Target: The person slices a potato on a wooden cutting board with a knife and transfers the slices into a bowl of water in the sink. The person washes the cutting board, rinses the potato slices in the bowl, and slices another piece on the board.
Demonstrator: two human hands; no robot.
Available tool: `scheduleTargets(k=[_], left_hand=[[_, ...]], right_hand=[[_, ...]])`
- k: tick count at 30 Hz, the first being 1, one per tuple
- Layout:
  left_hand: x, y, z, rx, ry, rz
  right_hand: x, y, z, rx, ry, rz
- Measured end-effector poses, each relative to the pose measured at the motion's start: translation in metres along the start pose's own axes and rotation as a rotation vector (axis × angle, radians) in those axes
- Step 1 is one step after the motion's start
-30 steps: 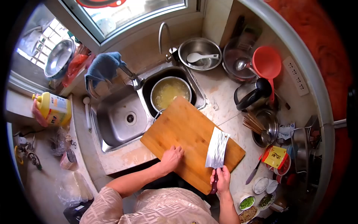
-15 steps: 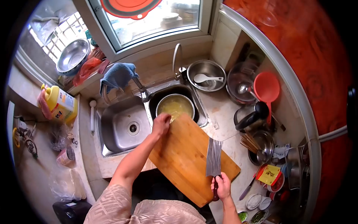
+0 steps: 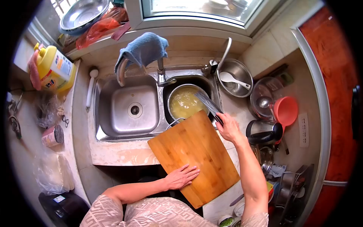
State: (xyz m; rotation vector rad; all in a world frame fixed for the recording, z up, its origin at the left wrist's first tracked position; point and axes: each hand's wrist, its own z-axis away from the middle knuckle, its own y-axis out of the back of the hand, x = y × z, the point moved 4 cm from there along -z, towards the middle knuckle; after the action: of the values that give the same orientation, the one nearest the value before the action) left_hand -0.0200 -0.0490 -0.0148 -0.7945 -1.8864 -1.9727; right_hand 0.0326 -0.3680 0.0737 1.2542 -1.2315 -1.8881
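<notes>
My left hand (image 3: 182,177) lies flat on the lower left part of the wooden cutting board (image 3: 200,151), its fingers spread. The board rests at an angle across the counter, one corner by the pot. In my right hand (image 3: 229,127) is the handle of a cleaver (image 3: 208,103), seen nearly edge-on, its blade reaching over the right rim of the pot. The metal pot (image 3: 186,101) holds yellowish liquid with pale bits and stands in the right basin.
Left of the pot is a bare sink basin (image 3: 132,102) under a faucet draped with a blue cloth (image 3: 145,49). A steel bowl (image 3: 236,77) with a white spoon, a red ladle (image 3: 286,111) and a kettle (image 3: 264,131) stand right. A yellow bottle (image 3: 56,70) is far left.
The cleaver has gone from above the board up to the pot, carried by my right hand. My left hand has moved from the pot's edge down onto the board. The view has shifted.
</notes>
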Motion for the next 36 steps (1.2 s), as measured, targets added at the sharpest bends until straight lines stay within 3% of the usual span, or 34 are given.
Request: scheduleTargets(k=[4, 7, 10, 13, 17, 23, 27, 33, 36], left_hand=[[-0.043, 0.018, 0.008, -0.014, 0.183, -0.063], [-0.085, 0.069, 0.016, 0.178, 0.107, -0.228], [-0.116, 0.085, 0.023, 0.49, 0.191, 0.036], [-0.119, 0.101, 0.006, 0.42, 0.419, 0.087], [-0.119, 0.1, -0.005, 0.376, 0.524, 0.043], [-0.119, 0.083, -0.019, 0.294, 0.541, -0.059], [-0.123, 0.092, -0.022, 0.352, 0.44, -0.026], [-0.171, 0.179, -0.101, 0.89, 0.392, 0.204], [-0.232, 0.163, -0.12, 0.915, 0.47, -0.161]], right_hand=[[-0.015, -0.012, 0.006, 0.111, 0.026, -0.138], [-0.027, -0.014, 0.032, 0.203, 0.008, -0.265], [-0.037, -0.023, 0.077, 0.255, -0.112, -0.355], [-0.053, -0.025, 0.121, 0.301, -0.174, -0.385], [-0.055, -0.043, 0.172, 0.315, -0.201, -0.367], [-0.054, -0.058, 0.209, 0.31, -0.253, -0.364], [-0.058, -0.047, 0.211, 0.334, -0.298, -0.432], [-0.06, -0.043, 0.213, 0.444, -0.371, -0.578], [-0.073, -0.026, 0.211, 0.423, -0.364, -0.522]])
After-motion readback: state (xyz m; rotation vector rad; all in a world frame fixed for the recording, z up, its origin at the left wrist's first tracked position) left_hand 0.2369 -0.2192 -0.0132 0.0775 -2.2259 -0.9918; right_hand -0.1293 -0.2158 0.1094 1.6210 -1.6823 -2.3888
